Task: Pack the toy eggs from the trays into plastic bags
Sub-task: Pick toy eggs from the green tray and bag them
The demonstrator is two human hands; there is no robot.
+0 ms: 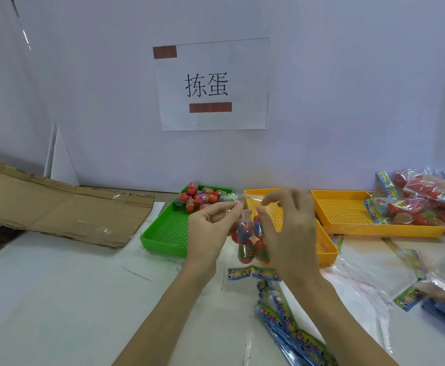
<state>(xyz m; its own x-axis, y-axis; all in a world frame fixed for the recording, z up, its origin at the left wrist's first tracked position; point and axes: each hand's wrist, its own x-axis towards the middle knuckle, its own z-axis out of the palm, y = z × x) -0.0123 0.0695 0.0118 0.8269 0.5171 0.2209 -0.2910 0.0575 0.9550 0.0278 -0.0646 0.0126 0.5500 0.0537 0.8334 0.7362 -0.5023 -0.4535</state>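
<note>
Eggs (247, 241) fill the bag (243, 220) both hands' fingers (232, 207) pinch; more sit in the green tray (168, 233).

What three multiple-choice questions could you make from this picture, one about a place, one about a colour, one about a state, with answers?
1. Where are the loose toy eggs piled?
A. At the far end of the green tray
B. On the cardboard
C. In the far right yellow tray

2. What colour is the tray right behind the hands?
A. Blue
B. Yellow
C. White

3. What is the state of the plastic bag being held?
A. Empty and flat on the table
B. Holding several eggs, lifted above the table
C. Lying in the green tray

Answers:
1. A: the eggs crowd the green tray's end nearest the wall.
2. B: the middle tray behind the fingers is yellow.
3. B: the left hand and right hand pinch the bag's top, with eggs hanging inside.
</note>
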